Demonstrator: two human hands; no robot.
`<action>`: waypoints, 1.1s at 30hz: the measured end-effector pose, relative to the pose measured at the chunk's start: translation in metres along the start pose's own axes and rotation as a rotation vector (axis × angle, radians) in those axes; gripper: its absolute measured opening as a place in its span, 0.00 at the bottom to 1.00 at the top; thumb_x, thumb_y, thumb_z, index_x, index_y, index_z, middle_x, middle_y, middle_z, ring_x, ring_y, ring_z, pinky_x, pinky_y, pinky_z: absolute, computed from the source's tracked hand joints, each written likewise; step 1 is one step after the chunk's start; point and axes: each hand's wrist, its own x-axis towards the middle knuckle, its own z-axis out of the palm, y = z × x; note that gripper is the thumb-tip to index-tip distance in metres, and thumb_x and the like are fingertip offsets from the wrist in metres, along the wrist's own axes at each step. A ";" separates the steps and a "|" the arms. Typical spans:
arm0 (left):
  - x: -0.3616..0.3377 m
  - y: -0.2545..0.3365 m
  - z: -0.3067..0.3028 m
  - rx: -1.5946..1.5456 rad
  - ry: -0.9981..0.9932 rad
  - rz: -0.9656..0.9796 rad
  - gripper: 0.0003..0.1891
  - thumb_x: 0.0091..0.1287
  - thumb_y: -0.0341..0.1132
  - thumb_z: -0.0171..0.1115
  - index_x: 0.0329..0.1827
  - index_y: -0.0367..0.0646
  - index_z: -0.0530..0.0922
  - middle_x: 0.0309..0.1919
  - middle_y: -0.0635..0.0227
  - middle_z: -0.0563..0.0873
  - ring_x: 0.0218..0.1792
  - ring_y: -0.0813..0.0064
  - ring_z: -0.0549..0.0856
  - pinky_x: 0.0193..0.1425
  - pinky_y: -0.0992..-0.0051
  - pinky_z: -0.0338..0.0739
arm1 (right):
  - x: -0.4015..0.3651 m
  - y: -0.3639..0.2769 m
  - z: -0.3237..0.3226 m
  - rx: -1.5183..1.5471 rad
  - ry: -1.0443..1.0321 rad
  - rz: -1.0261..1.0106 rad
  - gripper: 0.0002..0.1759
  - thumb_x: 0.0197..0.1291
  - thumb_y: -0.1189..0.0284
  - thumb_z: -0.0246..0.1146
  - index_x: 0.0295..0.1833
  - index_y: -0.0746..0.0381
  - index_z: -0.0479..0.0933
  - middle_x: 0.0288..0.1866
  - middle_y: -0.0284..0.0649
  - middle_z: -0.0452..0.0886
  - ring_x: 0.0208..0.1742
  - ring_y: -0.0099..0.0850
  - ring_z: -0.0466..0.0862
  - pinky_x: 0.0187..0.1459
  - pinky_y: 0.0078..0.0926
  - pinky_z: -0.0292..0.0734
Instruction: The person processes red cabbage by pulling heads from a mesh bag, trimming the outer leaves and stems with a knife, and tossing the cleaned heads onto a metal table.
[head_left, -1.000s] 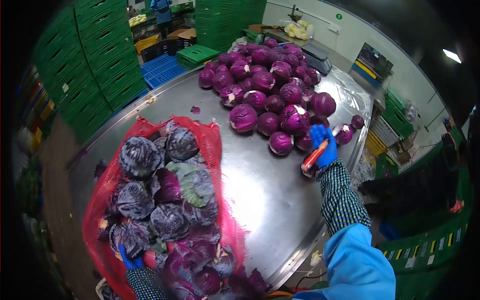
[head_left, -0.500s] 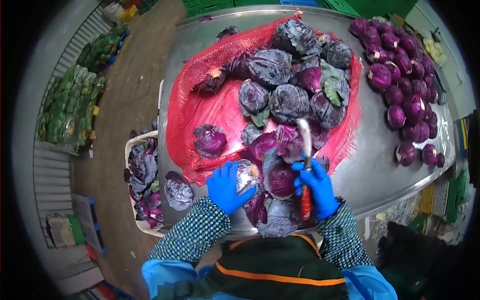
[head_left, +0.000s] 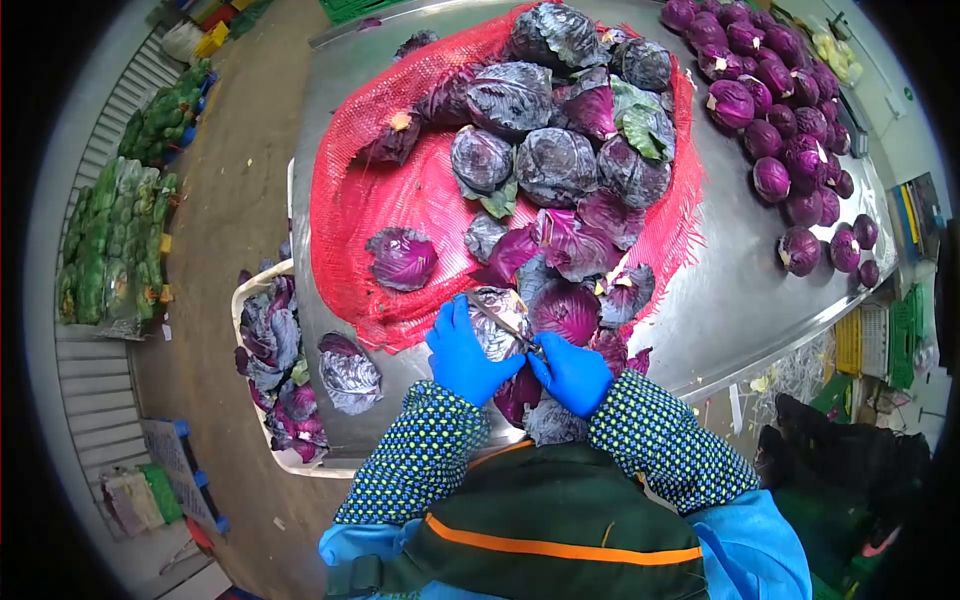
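My left hand [head_left: 465,357], in a blue glove, grips the left side of a red cabbage [head_left: 492,338] at the near edge of the metal table. In my blue-gloved right hand [head_left: 573,376] is a knife [head_left: 508,325], my fingers wrapped round its handle. Its blade lies across the upper part of that cabbage, close to my left fingers. Another red cabbage [head_left: 567,313] rests just to the right, among loose purple leaves [head_left: 585,245]. My right hand hides the knife's handle.
A red mesh sack [head_left: 350,190] lies spread under several unpeeled cabbages [head_left: 557,165]. Peeled purple cabbages [head_left: 790,150] are piled on the right of the metal table [head_left: 735,300]. A white bin [head_left: 242,300] full of leaves stands at the left, near one loose leaf [head_left: 348,377].
My right hand has moved left, bringing the knife from upright beside the cabbages down onto the cabbage under my left hand. The view has shifted a little.
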 end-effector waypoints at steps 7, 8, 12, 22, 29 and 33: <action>0.003 0.021 0.006 0.103 0.030 0.057 0.52 0.34 0.51 0.76 0.65 0.43 0.60 0.60 0.50 0.64 0.57 0.46 0.65 0.59 0.50 0.63 | 0.020 0.048 0.019 -0.144 -0.038 0.206 0.16 0.57 0.66 0.55 0.43 0.67 0.64 0.29 0.55 0.78 0.31 0.50 0.81 0.31 0.47 0.73; 0.009 0.020 0.008 0.090 0.057 0.076 0.51 0.34 0.51 0.75 0.64 0.44 0.61 0.59 0.50 0.65 0.57 0.47 0.65 0.58 0.50 0.63 | 0.017 0.041 0.021 -0.127 -0.042 0.226 0.16 0.57 0.66 0.54 0.44 0.67 0.64 0.29 0.56 0.78 0.31 0.51 0.81 0.32 0.48 0.73; 0.005 -0.002 0.001 -0.019 0.059 0.125 0.49 0.33 0.51 0.75 0.63 0.46 0.64 0.57 0.53 0.67 0.57 0.51 0.66 0.60 0.54 0.61 | 0.012 0.023 0.030 -0.041 -0.142 0.326 0.14 0.59 0.67 0.52 0.44 0.66 0.64 0.28 0.59 0.77 0.30 0.54 0.79 0.31 0.50 0.71; -0.011 -0.056 -0.042 -1.016 -0.377 0.070 0.34 0.50 0.27 0.72 0.62 0.39 0.68 0.58 0.56 0.73 0.61 0.68 0.69 0.67 0.64 0.61 | 0.001 -0.011 -0.036 0.780 0.368 0.107 0.26 0.54 0.68 0.67 0.57 0.63 0.69 0.46 0.39 0.76 0.47 0.28 0.75 0.50 0.29 0.71; -0.046 -0.035 -0.005 -0.541 0.005 0.320 0.46 0.47 0.44 0.74 0.67 0.37 0.60 0.65 0.47 0.62 0.67 0.50 0.62 0.68 0.57 0.57 | -0.021 0.037 0.016 0.643 0.245 0.410 0.26 0.56 0.65 0.66 0.58 0.63 0.69 0.44 0.43 0.77 0.45 0.31 0.77 0.50 0.27 0.71; -0.037 0.004 0.039 -0.452 -0.103 0.292 0.57 0.41 0.44 0.78 0.71 0.37 0.49 0.68 0.46 0.55 0.69 0.51 0.55 0.71 0.59 0.51 | -0.041 0.016 -0.012 0.721 0.313 0.359 0.21 0.62 0.69 0.58 0.61 0.60 0.70 0.40 0.43 0.77 0.39 0.30 0.77 0.45 0.26 0.72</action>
